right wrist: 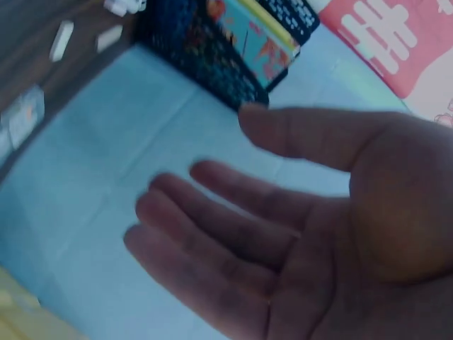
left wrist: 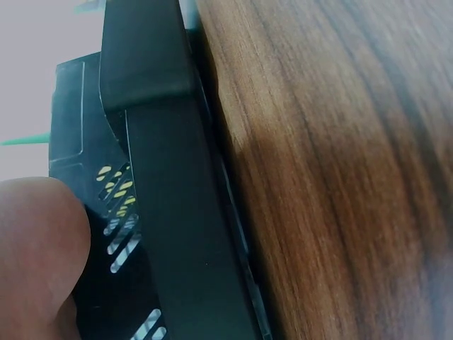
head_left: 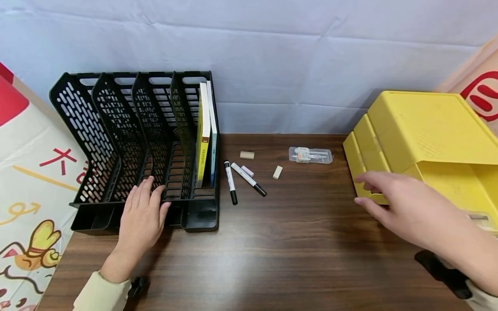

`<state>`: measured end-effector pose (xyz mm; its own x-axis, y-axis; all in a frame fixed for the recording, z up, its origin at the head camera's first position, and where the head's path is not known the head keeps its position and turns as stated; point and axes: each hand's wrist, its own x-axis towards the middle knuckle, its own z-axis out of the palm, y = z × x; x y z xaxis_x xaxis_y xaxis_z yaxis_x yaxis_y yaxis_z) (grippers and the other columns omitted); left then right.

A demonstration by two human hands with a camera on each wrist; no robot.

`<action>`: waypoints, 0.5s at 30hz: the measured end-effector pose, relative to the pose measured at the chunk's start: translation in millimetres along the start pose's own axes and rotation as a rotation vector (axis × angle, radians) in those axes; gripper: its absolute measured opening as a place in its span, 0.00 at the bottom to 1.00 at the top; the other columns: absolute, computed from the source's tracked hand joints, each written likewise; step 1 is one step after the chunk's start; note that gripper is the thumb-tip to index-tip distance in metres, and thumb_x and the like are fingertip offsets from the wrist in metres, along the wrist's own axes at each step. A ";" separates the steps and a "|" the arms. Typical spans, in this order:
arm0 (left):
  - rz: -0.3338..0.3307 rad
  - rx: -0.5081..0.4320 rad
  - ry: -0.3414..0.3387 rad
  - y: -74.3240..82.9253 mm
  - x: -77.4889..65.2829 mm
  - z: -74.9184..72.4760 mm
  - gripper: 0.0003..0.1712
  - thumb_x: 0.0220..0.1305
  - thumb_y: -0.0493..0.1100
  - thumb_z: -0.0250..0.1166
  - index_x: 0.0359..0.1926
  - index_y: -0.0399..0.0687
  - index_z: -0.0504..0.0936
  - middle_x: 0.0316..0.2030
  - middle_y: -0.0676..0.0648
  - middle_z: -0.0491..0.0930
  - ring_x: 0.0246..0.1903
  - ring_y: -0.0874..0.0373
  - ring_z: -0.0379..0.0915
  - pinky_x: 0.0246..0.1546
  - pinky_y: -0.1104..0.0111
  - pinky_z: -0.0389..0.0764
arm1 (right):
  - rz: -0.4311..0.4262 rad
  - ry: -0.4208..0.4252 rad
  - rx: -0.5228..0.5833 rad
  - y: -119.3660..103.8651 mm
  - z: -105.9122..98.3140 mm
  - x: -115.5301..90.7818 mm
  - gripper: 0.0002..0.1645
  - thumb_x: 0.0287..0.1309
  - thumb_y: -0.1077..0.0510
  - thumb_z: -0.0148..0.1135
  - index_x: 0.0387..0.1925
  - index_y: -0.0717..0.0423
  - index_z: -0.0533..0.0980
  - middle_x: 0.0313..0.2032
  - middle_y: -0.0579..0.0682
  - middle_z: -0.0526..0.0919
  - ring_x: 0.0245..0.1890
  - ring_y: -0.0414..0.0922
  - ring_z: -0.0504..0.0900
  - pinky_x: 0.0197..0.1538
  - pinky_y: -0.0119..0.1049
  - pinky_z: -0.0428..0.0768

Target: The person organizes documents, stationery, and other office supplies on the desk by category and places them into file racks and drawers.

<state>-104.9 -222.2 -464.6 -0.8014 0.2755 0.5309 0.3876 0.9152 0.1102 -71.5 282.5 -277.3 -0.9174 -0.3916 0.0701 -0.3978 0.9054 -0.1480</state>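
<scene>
"What were the hands doing?"

"The left hand (head_left: 142, 211) lay over the front edge of the black rack (head_left: 153, 142), fingers stretched out and gripping nothing. The right hand (head_left: 408, 207) hung before the yellow box (head_left: 420, 121), thumb well apart from loosely bent fingers, its palm bare."

"Did the right one touch the box?"

"Apparently not; the right wrist view showed only air about the fingertips."

"How would the two pieces have handled?"

"The rack, on the left of the table (head_left: 272, 242), looked like stiff, light, slightly slick plastic. The front edge or outer walls seemed the sound places to hold, since the thin dividers might have flexed. The box, on the right, seemed just as light and stiff, best taken by its side walls."

"And what did they contain?"

"The rack's rightmost slot held a yellow book (head_left: 203, 134) and a pale blue book (head_left: 213, 134), upright side by side. The box's open compartment held something clear (head_left: 480, 219), partly hidden by the right arm; what its side sections (head_left: 373, 134) held could not be seen."

"And between them?"

"Two markers (head_left: 230, 181), three erasers (head_left: 247, 155) and a clear case (head_left: 327, 156) with slim tools inside; its thin plastic was probably brittle."
</scene>
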 end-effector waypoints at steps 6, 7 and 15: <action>-0.005 0.003 -0.002 -0.2 0.7 0.5 0.37 0.82 0.59 0.34 0.58 0.29 0.74 0.67 0.26 0.67 0.66 0.31 0.62 0.75 0.49 0.51 | 0.099 -0.012 0.104 -19.0 20.7 11.2 0.23 0.63 0.54 0.69 0.55 0.62 0.78 0.46 0.58 0.87 0.43 0.56 0.86 0.44 0.58 0.81; -0.005 0.002 -0.003 -0.1 0.7 0.7 0.37 0.82 0.59 0.34 0.58 0.29 0.74 0.67 0.26 0.66 0.66 0.31 0.62 0.75 0.49 0.51 | 0.111 -0.010 0.120 -20.8 23.9 12.9 0.24 0.64 0.54 0.68 0.56 0.62 0.77 0.47 0.59 0.86 0.44 0.56 0.85 0.45 0.58 0.81; -0.001 0.000 0.005 0.7 0.4 1.1 0.36 0.82 0.58 0.35 0.58 0.30 0.74 0.67 0.26 0.67 0.66 0.31 0.63 0.75 0.49 0.51 | 0.211 0.071 0.226 -17.5 50.1 32.5 0.29 0.66 0.52 0.67 0.61 0.65 0.74 0.53 0.66 0.82 0.51 0.63 0.81 0.50 0.62 0.76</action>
<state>-105.5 -221.1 -465.2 -0.7997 0.2728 0.5348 0.3865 0.9156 0.1110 -94.7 245.8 -321.9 -0.9803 -0.1799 0.0818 -0.1975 0.9031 -0.3812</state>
